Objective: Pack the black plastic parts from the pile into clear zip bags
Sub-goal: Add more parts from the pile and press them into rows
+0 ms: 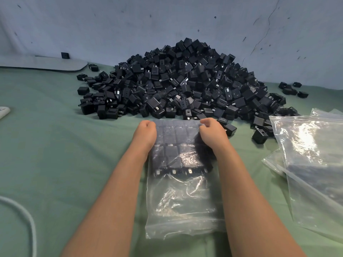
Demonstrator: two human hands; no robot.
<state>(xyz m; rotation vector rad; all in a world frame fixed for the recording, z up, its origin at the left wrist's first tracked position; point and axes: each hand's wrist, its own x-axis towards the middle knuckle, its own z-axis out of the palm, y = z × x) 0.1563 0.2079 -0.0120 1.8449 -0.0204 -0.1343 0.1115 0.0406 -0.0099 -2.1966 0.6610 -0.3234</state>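
Though half full, zip bag (182,201) in hands (147,133) (212,135).

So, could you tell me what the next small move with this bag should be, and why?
The left hand and right hand pinch the far end of the zip bag, where black parts lie in rows; its near half is empty. I would probably slide both hands to the near edge and press it shut.

Spare bags (308,145) partly beyond right edge

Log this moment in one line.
left hand grips clear zip bag | right hand grips it | black plastic parts inside | pile behind
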